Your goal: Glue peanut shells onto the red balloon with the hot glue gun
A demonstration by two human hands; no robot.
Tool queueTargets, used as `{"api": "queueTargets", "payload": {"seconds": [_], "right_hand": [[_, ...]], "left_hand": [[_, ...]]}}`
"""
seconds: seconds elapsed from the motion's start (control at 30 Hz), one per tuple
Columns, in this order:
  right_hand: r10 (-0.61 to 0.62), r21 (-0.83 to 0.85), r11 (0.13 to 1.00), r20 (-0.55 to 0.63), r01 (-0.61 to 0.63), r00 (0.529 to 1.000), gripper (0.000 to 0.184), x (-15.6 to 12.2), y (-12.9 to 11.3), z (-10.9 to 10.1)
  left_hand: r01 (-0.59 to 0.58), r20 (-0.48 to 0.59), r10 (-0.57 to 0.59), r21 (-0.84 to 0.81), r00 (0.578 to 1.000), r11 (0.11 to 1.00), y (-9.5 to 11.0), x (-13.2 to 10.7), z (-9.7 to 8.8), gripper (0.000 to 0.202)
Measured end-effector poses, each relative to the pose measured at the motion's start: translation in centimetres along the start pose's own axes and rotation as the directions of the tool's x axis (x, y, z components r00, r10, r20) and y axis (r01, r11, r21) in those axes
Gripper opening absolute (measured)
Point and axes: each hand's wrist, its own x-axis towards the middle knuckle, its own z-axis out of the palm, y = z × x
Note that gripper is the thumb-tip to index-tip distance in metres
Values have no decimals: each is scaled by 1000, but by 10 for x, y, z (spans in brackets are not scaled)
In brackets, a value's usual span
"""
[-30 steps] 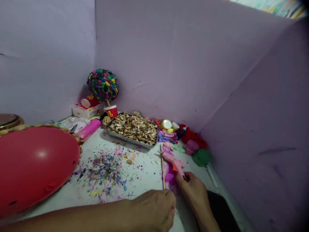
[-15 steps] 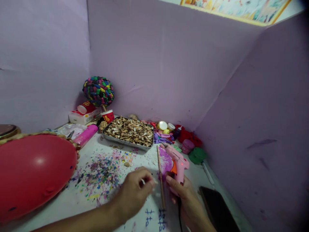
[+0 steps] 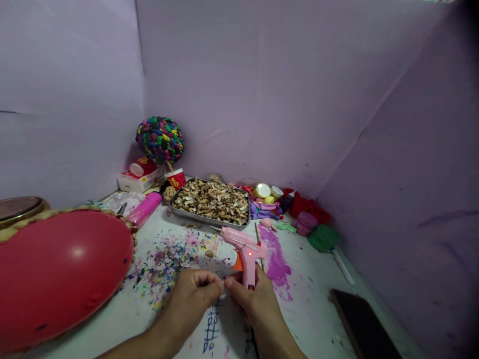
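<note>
My right hand [image 3: 254, 299] is wrapped round the handle of a pink glue gun [image 3: 245, 245]. Its nozzle points to the left, an orange trigger shows in front of the handle, and a small red light glows on its side. My left hand [image 3: 192, 299] is closed in a pinch right beside my right thumb, the fingertips nearly touching. A tiny whitish bit shows between them, too small to name. Behind the glue gun lies a thin wooden stick [image 3: 258, 230], partly hidden by it. A single peanut shell [image 3: 209, 254] rests on the table beyond my left hand.
A metal tray [image 3: 194, 218] of peanut shells stands at the back. To the left is a large red balloon [image 3: 67, 269] edged with shells. A colourful ball [image 3: 160, 140] on a stick stands behind. A dark phone [image 3: 362, 319] lies at right; paint flakes [image 3: 164, 262] litter the table.
The glue gun has moved left in my right hand and now points more to the left. My two hands have come together at the fingertips. The view has shifted a little.
</note>
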Motion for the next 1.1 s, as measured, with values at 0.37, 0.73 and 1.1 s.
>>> {"api": "queueTargets", "payload": {"seconds": [0.37, 0.73, 1.1], "right_hand": [[-18, 83, 996, -16, 20, 1000, 30, -7, -4, -23], [2, 208, 978, -85, 15, 996, 37, -25, -3, -63], [-33, 205, 978, -55, 44, 998, 46, -36, -12, -53]], "left_hand": [[12, -106, -16, -35, 994, 999, 2, 5, -6, 22], [125, 162, -71, -353, 984, 927, 0, 23, -4, 15], [32, -76, -52, -244, 996, 969, -4, 28, -8, 23]]}}
